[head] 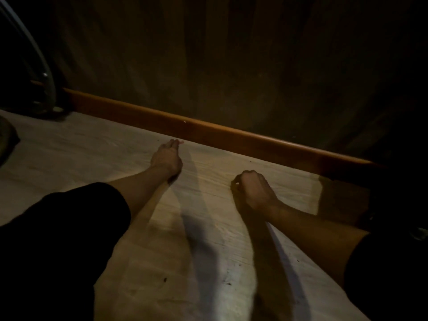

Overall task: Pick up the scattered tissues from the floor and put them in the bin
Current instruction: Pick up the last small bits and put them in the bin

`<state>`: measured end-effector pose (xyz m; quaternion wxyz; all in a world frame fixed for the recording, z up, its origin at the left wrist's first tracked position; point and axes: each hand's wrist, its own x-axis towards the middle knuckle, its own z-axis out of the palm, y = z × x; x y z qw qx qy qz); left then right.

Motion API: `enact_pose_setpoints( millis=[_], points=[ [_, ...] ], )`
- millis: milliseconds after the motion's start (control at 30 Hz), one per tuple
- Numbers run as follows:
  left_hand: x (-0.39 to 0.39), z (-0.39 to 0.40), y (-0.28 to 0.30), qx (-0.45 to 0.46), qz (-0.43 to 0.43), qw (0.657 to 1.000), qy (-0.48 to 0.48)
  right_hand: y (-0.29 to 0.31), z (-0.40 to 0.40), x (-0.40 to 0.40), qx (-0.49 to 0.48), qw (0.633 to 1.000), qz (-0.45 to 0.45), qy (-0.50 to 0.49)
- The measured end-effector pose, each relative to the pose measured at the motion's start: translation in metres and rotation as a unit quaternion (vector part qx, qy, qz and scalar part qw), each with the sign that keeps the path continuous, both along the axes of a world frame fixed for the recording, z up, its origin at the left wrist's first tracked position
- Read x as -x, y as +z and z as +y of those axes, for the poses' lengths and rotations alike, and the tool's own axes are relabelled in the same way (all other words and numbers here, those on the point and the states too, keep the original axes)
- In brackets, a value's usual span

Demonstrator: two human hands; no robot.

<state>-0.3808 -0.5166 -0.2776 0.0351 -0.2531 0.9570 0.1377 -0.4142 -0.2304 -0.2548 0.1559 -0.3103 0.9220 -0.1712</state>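
Dark sleeve [58, 239], pale wood-grain floor [208, 188]

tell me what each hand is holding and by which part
Left hand holds nothing, fingers straight toward the baseboard. Right hand is fisted; whether it holds anything cannot be told.

Both forearms extended forward, dark sleeves; left hand [167, 156] fingers straight, right hand [251, 189] curled in fist

Two bare hands over the pale wood-grain floor [208, 181]: left hand [167, 156], right hand [252, 191]. One orange-brown wooden skirting board [208, 133]. One curved metal tube [44, 72].
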Motion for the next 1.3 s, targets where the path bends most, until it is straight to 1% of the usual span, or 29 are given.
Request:
enact_pose_setpoints(
  millis=[67, 100, 200, 267, 400, 467, 500, 567, 633, 700, 900, 967, 1033, 1100, 1167, 1300],
  points=[
    [0.003, 0.001, -0.003, 0.013, -0.028, 1.000, -0.004, 0.000, 0.010, -0.004, 0.021, 0.999, -0.023, -0.006],
    [0.002, 0.001, -0.003, 0.029, -0.025, 0.999, -0.010, 0.000, 0.015, -0.008, 0.030, 0.999, -0.030, -0.006],
    [0.000, 0.002, -0.006, 0.081, 0.042, 0.995, -0.037, -0.003, 0.038, -0.027, 0.057, 0.998, -0.026, 0.003],
    [-0.002, 0.006, -0.010, 0.098, 0.063, 0.991, -0.057, -0.004, 0.055, -0.043, 0.071, 0.997, -0.013, 0.003],
    [-0.005, 0.020, 0.000, 0.096, 0.008, 0.995, -0.039, 0.001, 0.087, -0.068, 0.061, 0.997, -0.026, 0.026],
    [-0.007, 0.030, 0.007, 0.084, -0.024, 0.996, -0.027, 0.006, 0.100, -0.077, 0.060, 0.997, -0.030, 0.031],
    [-0.009, 0.036, 0.008, 0.071, -0.022, 0.997, -0.011, 0.009, 0.106, -0.081, 0.061, 0.997, -0.029, 0.034],
    [-0.017, 0.051, 0.013, 0.012, -0.016, 0.998, 0.052, 0.020, 0.116, -0.090, 0.064, 0.996, -0.022, 0.053],
    [-0.028, 0.069, 0.019, -0.047, -0.024, 0.992, 0.111, 0.034, 0.122, -0.094, 0.067, 0.994, -0.023, 0.081],
    [-0.042, 0.088, 0.024, -0.075, -0.034, 0.988, 0.127, 0.050, 0.126, -0.096, 0.070, 0.993, -0.014, 0.096],
    [-0.089, 0.150, 0.039, -0.123, -0.083, 0.986, 0.076, 0.106, 0.145, -0.108, 0.099, 0.990, 0.059, 0.084],
    [-0.093, 0.169, 0.053, -0.145, -0.092, 0.984, 0.040, 0.133, 0.155, -0.115, 0.088, 0.988, 0.094, 0.088],
    [-0.090, 0.189, 0.079, -0.167, -0.090, 0.982, -0.007, 0.165, 0.169, -0.121, 0.072, 0.985, 0.125, 0.098],
    [-0.084, 0.215, 0.116, -0.171, -0.070, 0.981, -0.059, 0.198, 0.189, -0.125, 0.052, 0.980, 0.159, 0.110],
    [-0.078, 0.244, 0.152, -0.193, -0.027, 0.976, -0.100, 0.231, 0.213, -0.127, 0.039, 0.973, 0.196, 0.113],
    [-0.070, 0.302, 0.211, -0.238, 0.069, 0.955, -0.165, 0.285, 0.273, -0.127, 0.039, 0.962, 0.265, 0.051]
  ],
)
